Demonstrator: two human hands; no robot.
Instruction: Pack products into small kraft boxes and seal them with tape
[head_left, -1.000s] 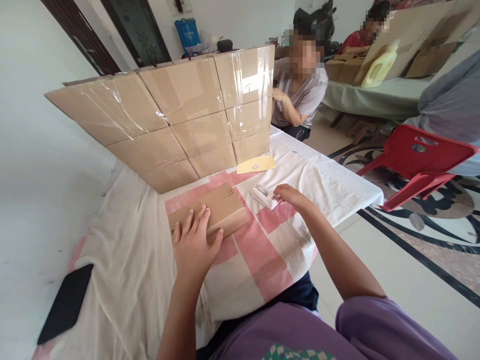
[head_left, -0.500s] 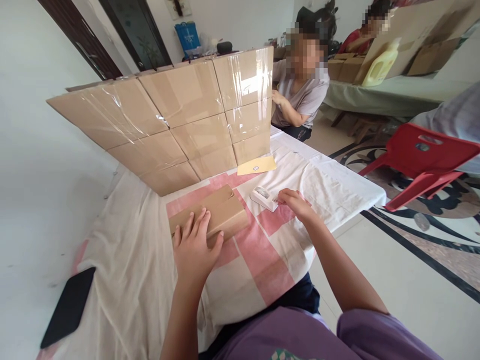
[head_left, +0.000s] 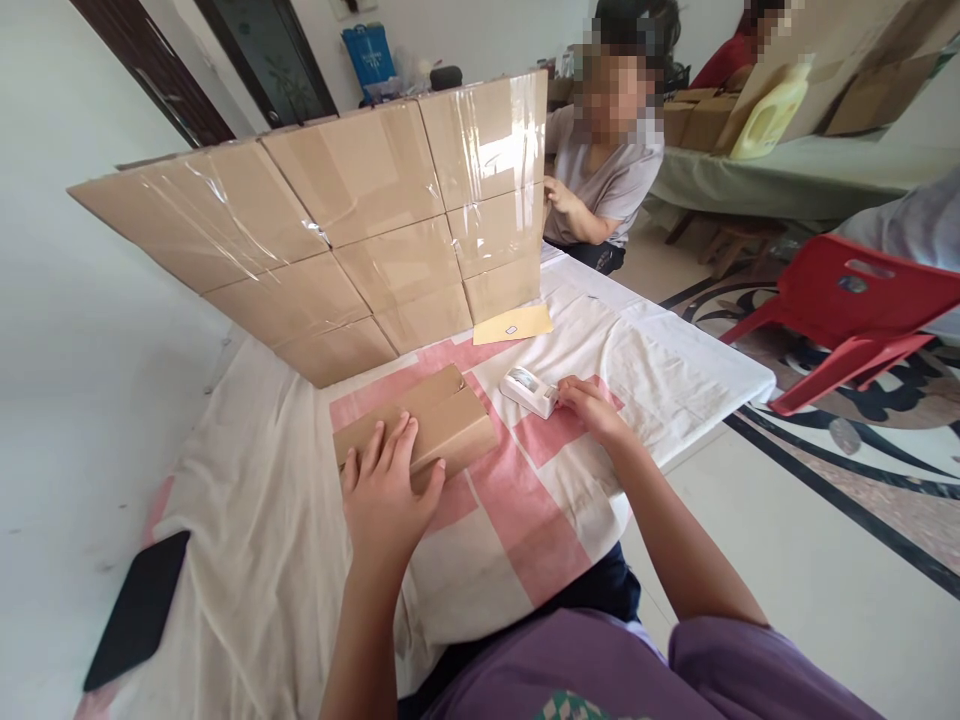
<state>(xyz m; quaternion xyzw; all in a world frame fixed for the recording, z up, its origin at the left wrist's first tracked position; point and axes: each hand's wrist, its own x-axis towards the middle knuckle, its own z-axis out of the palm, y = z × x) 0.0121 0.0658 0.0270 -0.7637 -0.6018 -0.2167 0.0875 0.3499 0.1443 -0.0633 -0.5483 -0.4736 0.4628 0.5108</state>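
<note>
My left hand point(head_left: 390, 490) lies with fingers spread on a closed, flat brown cardboard box point(head_left: 442, 410), its thumb along the near side. To the right of the box, a small white tape dispenser point(head_left: 528, 391) rests on the pink and white tablecloth. At the dispenser's right end my right hand point(head_left: 589, 405) is closed in a pinch, at the place where the tape comes out. The bit of tape between the fingertips is too small to see clearly.
Behind the box stands a wall of stacked cardboard boxes point(head_left: 382, 220) under clear film. A yellow paper point(head_left: 517, 324) lies at its foot. A black flat object point(head_left: 139, 610) is at the left. Across the table a person point(head_left: 607, 160) touches the stack. A red chair point(head_left: 855, 300) stands right.
The tape dispenser, tilted before, now sits flatter on the cloth. My right hand stays at its end and my left hand stays on the box. The view has shifted slightly.
</note>
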